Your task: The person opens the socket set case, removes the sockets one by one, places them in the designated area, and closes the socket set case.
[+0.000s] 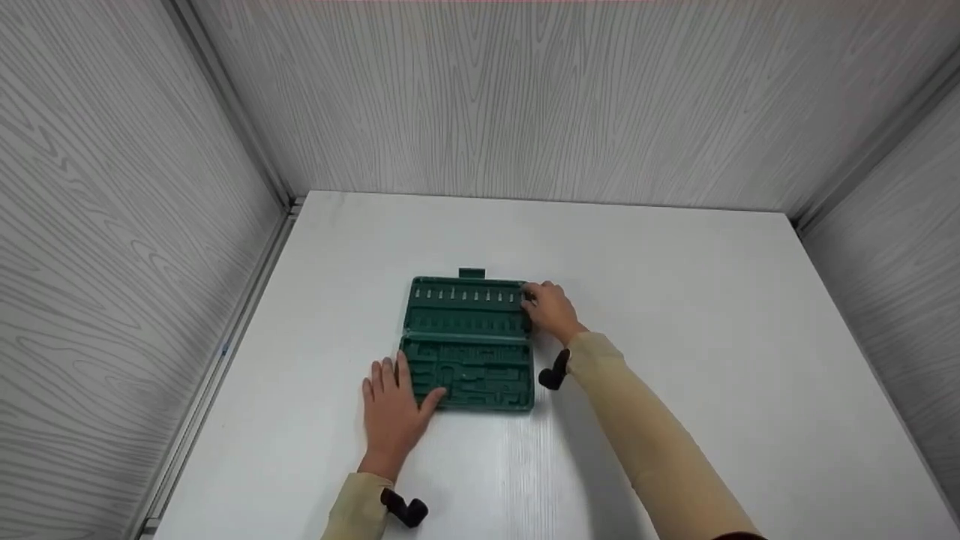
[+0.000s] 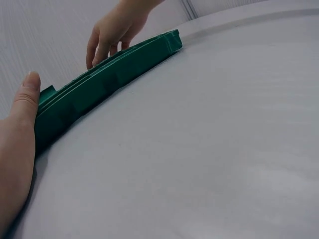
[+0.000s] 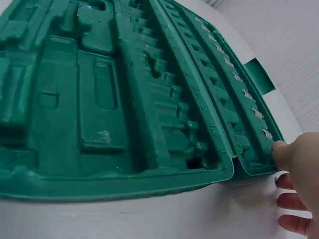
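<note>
A green plastic tool case [image 1: 469,339] lies unfolded on the white table, its lower half moulded with vacant tool recesses. Small silver bits [image 3: 257,113] sit in a row in the far half. My left hand [image 1: 392,424] rests at the near left corner with its fingers extended, the index along the left edge and the thumb [image 2: 27,99] against the front rim. My right hand [image 1: 553,312] is at the far half's right end. Its thumb [image 3: 282,153] touches the corner by the last bit, and several fingers [image 3: 291,201] extend outside the rim. I cannot tell whether it pinches a bit.
A green latch flap [image 1: 472,273] sticks out from the case's far edge. White table surface [image 1: 675,360] surrounds the case. Grey wood-grain panels [image 1: 510,97] stand behind the table and at both sides.
</note>
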`<state>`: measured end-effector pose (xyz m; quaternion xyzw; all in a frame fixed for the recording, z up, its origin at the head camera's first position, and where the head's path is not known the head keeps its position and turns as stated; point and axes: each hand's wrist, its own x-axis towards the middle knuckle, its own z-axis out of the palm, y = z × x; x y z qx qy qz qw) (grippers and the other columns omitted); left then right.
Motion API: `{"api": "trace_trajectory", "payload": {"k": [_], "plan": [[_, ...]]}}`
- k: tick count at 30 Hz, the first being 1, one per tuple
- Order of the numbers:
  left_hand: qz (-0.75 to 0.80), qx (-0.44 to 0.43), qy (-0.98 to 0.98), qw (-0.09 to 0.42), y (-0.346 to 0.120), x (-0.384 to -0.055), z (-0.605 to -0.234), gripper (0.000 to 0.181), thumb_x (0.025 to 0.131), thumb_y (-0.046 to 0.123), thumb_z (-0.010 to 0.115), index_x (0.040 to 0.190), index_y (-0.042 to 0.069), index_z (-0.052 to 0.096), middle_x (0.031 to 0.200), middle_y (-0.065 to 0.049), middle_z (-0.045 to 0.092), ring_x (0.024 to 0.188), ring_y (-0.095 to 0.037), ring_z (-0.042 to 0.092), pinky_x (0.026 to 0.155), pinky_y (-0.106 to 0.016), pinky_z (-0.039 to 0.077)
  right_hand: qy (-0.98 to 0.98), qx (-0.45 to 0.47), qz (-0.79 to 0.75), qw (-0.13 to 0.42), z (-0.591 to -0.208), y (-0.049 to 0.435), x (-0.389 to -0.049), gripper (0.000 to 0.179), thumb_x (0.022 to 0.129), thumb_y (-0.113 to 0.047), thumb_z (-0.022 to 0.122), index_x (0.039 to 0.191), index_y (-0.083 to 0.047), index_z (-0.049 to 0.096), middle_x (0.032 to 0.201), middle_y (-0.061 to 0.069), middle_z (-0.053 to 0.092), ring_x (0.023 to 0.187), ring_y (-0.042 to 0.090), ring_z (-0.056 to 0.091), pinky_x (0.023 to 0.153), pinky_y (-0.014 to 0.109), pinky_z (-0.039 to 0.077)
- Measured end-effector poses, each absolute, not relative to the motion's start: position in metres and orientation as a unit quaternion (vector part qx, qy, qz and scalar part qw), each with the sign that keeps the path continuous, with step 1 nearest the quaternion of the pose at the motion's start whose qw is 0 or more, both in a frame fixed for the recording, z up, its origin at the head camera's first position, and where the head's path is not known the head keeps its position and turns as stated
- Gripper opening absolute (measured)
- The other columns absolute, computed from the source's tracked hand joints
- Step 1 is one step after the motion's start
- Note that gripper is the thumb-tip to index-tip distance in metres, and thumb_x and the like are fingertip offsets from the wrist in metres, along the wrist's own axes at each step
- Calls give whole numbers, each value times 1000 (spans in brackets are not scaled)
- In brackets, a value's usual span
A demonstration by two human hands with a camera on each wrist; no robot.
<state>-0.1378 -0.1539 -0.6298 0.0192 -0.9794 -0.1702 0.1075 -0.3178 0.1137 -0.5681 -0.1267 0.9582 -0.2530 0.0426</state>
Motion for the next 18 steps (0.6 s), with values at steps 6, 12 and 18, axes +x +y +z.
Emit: {"api": "trace_trajectory", "payload": {"k": [6,12,18], "plan": [[-177,15,-978,114,-153,-138,-630,97,85,73,35,148,2,16,144,-28,27,136,-41,15,108,-53,10,960,-102,-249,75,-564,113,-323,33,94,-20,56,124,-8,59,109,16,53,99,28,49,82,43,44],[-179,10,-978,110,-156,-135,-627,96,85,71,37,148,1,17,144,-28,27,136,-42,16,108,-54,10,962,-80,-221,139,-558,107,-325,38,95,-22,53,131,-9,51,118,17,47,108,30,41,91,47,39],[-180,11,-979,98,-159,-136,-624,96,86,72,33,148,2,16,145,-26,26,137,-41,14,108,-53,9,961,-76,-219,149,-550,102,-327,33,92,-16,53,123,-6,47,116,18,45,107,31,40,89,48,39]]}}
